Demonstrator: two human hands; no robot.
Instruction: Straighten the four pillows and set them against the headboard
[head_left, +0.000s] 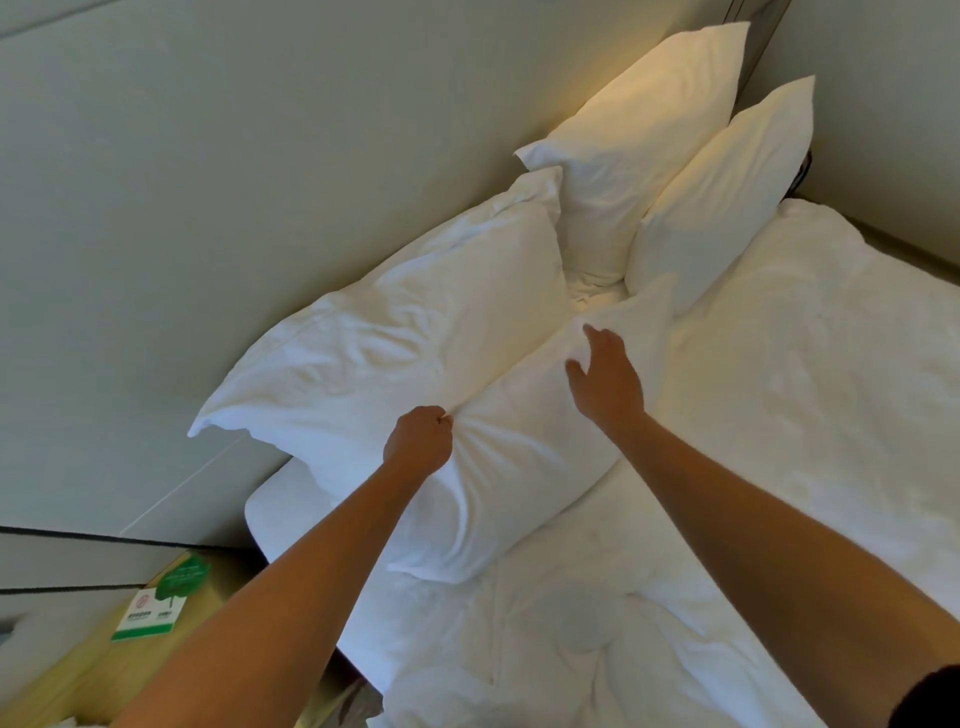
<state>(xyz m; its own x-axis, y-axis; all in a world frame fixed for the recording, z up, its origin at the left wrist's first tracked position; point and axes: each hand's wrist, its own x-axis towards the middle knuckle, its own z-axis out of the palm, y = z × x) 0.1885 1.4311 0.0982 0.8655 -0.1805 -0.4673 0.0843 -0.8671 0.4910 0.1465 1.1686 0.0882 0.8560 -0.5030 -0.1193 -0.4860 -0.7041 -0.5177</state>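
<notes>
Gripping a bunched fold of the near pillow, the left hand is closed in a fist at mid-frame. Right hand lies open, fingers spread, pressed on the same pillow's upper end. That pillow lies slanted on the bed, its lower corner toward the bottom centre.

Second pillow, creased, leans against the headboard just left of the first, touching it along one side. Two more stand upright toward the upper right: back pillow against the headboard, front pillow leaning on it. Warm light falls on both.

Rumpled white duvet fills lower centre and right of the frame. Bare mattress corner shows under the second pillow.

Lower left: a wooden bedside table with a green-and-white card; its print is too small to read. Table is cut off by the frame edge. Both forearms cross the lower frame and cover part of the duvet. Gap between the two pairs of pillows is crumpled; contents unclear. A dark sleeve edge sits at the bottom right corner.
</notes>
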